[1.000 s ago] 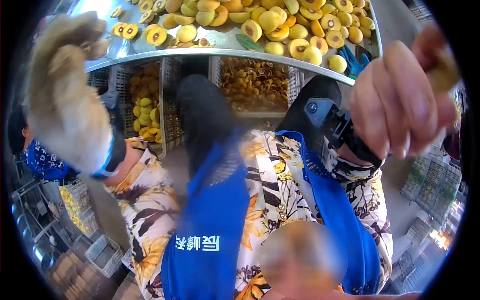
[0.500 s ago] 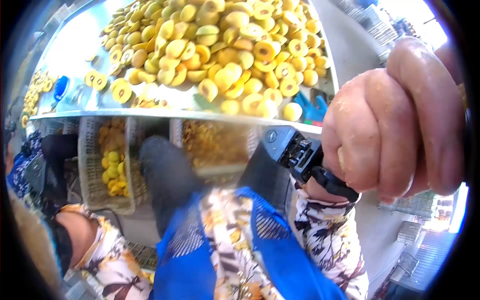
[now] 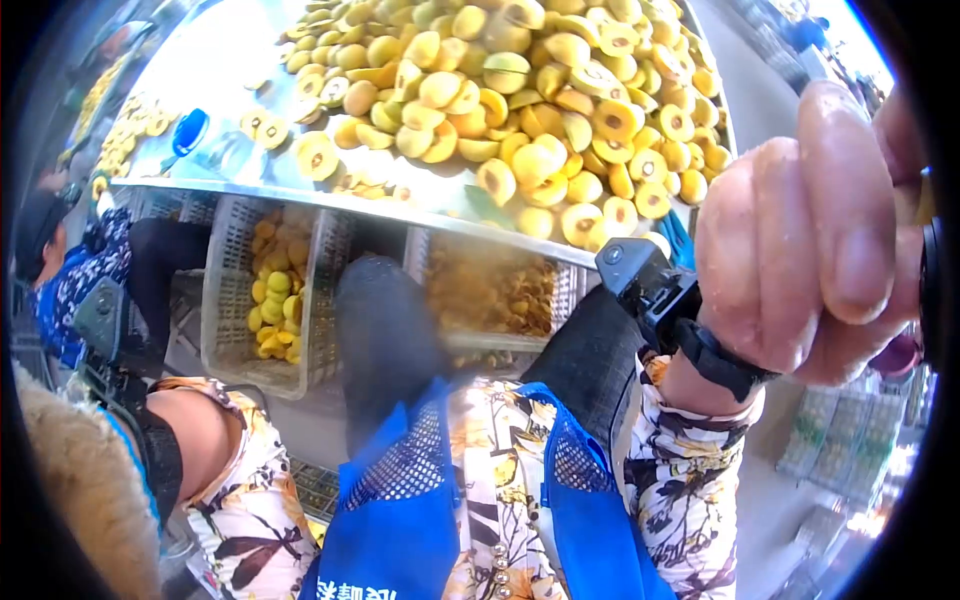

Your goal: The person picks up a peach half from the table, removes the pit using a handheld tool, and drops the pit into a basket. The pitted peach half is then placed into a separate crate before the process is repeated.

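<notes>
My right hand (image 3: 790, 240) is raised close to the camera at the right, its fingers curled tightly together. Whatever it may be gripping is hidden by the fingers. A black strap with a dark device (image 3: 650, 285) sits around that wrist. Behind the hand is the right end of a metal table heaped with halved yellow fruit (image 3: 560, 120), peach- or apricot-like, several with brown centres. My left forearm (image 3: 195, 440), in a floral sleeve with a black strap, shows at the lower left. The left hand itself is out of sight; a tan fuzzy thing (image 3: 85, 490) fills that corner.
The table's front edge (image 3: 350, 205) runs across above my knees. Below it stand a white crate (image 3: 225, 300) with yellow fruit pieces and another crate (image 3: 415, 265) with brownish pieces. A blue cap (image 3: 190, 132) lies on the table. A person in blue patterned clothing (image 3: 85, 275) sits at the left.
The camera's view has swung left, so the table, fruit and crates appear farther right. More of the person at left shows. My right hand stays raised and closed, its fingers slightly shifted.
</notes>
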The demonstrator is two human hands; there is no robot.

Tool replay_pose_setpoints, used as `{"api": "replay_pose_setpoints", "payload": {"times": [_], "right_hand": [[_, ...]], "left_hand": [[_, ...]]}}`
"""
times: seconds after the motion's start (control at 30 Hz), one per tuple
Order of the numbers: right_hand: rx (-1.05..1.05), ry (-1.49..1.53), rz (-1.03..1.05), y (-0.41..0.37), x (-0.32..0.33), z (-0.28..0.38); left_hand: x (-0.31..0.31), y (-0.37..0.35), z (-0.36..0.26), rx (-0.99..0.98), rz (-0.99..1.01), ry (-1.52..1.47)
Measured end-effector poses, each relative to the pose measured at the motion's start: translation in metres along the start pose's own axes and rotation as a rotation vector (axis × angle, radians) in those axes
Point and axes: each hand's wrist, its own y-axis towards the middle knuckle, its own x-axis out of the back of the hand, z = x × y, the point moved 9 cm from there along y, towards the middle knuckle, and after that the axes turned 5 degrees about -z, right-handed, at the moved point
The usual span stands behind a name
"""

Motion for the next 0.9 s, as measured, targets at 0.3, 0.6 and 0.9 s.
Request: {"api": "replay_pose_setpoints", "payload": {"times": [0.3, 0.6, 0.9], "right_hand": [[0.011, 0.015, -0.112, 0.003, 0.002, -0.017], [-0.381, -0.492, -0.991, -0.11, 0.08, -0.094], [-0.784, -0.586, -0.923, -0.219, 0.085, -0.191]], "left_hand": [[0.047, 0.006, 0.009, 0.077, -0.243, 0.086], [0.065, -0.076, 0.263, 0.392, 0.009, 0.936], [0.028, -0.146, 0.4, 0.873, 0.475, 1.108]]}}
